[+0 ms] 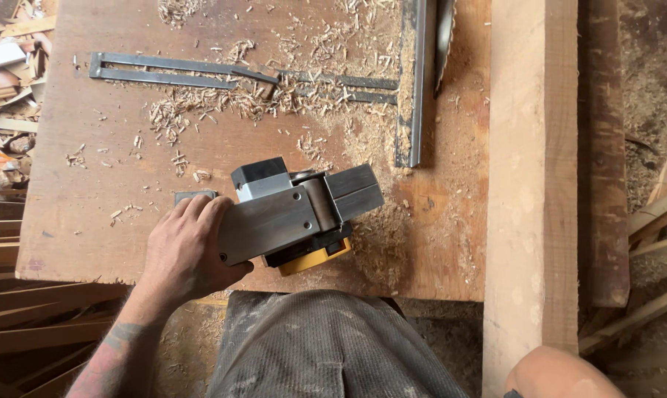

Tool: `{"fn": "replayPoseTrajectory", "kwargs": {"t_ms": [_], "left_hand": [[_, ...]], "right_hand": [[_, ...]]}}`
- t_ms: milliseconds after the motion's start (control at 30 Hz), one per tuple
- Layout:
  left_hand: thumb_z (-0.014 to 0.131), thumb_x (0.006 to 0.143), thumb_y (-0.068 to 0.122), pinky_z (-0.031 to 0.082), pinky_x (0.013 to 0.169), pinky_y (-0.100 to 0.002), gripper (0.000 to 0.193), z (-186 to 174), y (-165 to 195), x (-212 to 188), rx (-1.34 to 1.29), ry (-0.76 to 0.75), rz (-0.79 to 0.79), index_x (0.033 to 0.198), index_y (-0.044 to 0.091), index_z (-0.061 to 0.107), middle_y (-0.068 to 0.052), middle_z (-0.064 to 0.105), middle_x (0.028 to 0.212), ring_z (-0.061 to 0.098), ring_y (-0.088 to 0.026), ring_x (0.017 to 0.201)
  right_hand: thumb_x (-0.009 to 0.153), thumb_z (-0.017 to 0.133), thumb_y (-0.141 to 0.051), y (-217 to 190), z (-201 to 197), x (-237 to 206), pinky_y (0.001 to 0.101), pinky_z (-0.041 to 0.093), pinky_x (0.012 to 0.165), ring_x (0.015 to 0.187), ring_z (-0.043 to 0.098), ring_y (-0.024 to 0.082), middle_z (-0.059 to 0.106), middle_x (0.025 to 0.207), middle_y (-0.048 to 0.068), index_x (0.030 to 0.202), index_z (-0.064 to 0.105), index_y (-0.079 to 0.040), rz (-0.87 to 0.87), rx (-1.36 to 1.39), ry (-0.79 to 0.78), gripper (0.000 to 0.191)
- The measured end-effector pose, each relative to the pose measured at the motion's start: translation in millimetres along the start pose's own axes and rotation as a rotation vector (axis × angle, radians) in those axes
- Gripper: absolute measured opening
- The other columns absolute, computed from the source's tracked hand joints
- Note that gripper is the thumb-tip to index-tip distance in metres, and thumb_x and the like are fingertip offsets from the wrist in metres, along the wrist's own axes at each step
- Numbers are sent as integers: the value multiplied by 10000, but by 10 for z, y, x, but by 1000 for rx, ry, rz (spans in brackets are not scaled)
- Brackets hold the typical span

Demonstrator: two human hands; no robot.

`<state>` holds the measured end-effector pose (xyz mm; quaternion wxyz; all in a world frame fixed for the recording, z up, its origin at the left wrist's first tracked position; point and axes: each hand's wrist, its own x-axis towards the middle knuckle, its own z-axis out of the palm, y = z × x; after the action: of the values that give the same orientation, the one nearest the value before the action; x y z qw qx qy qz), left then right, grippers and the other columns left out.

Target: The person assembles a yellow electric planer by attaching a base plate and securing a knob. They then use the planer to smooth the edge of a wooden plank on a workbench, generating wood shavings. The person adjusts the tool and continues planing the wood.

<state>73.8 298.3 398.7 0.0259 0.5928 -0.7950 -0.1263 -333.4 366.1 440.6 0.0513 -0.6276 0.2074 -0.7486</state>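
Observation:
An electric hand planer (pixel 298 214) with a grey metal sole, black body and yellow housing lies turned sole-up near the front edge of a brown wooden workbench (pixel 90 184). My left hand (pixel 188 250) grips its rear end, fingers curled over the sole's left side. My right hand is out of view; only a bare patch of skin (pixel 558 374), perhaps a knee or arm, shows at the bottom right.
Wood shavings (pixel 223 103) litter the bench. A metal slotted guide (pixel 164 71) and a steel rail with a circular saw blade (pixel 442 40) sit at the back. A long pale timber beam (pixel 532 169) lies along the right. Scrap wood (pixel 5 66) piles at left.

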Motion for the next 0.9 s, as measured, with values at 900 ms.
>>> {"fn": "replayPoseTrajectory", "kwargs": {"t_ms": [900], "left_hand": [[966,520,496,568,976,-403,1118,90,-496,416,-177,-476,-422,1461,101,510,-136,668,1295,706,-280,1117]], "right_hand": [[883,787,-296,2437,735,-1873,472,438,1246,1476,490,296,537,1565,165,1378,650,-148,1018,305,-676,535]]}}
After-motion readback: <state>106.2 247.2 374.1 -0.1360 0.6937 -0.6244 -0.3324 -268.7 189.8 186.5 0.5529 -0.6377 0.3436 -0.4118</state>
